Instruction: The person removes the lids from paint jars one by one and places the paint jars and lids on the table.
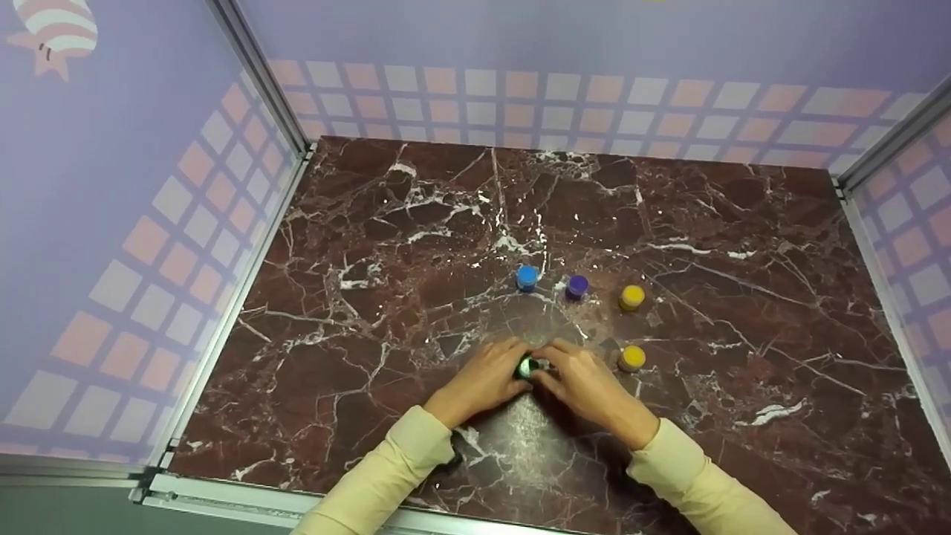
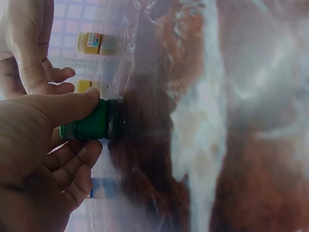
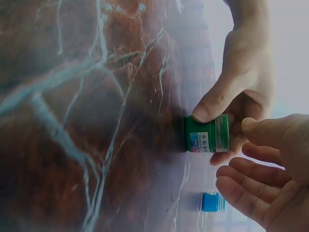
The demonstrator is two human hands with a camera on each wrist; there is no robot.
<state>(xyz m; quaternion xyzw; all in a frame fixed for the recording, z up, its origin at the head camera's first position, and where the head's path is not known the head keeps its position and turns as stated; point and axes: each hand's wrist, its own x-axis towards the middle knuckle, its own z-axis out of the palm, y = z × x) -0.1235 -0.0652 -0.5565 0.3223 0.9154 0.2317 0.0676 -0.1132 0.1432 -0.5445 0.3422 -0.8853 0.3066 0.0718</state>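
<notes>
A small green paint jar (image 1: 526,367) with a clear lid (image 3: 222,133) and a printed label stands upright on the marble-patterned tabletop between both hands. My left hand (image 1: 484,375) pinches its green body between thumb and fingers, low beside the table in the right wrist view. Just off the lid, my right hand (image 3: 275,164) has its thumb and loosely bent fingers spread apart, holding nothing. In the left wrist view the left thumb covers part of the green jar (image 2: 91,121).
Beyond the hands stand a blue jar (image 1: 527,279), a purple jar (image 1: 577,287) and a yellow jar (image 1: 631,297). Another yellow jar (image 1: 632,358) is close to the right hand's outer side. Patterned walls (image 1: 475,104) enclose the tabletop at the back and sides.
</notes>
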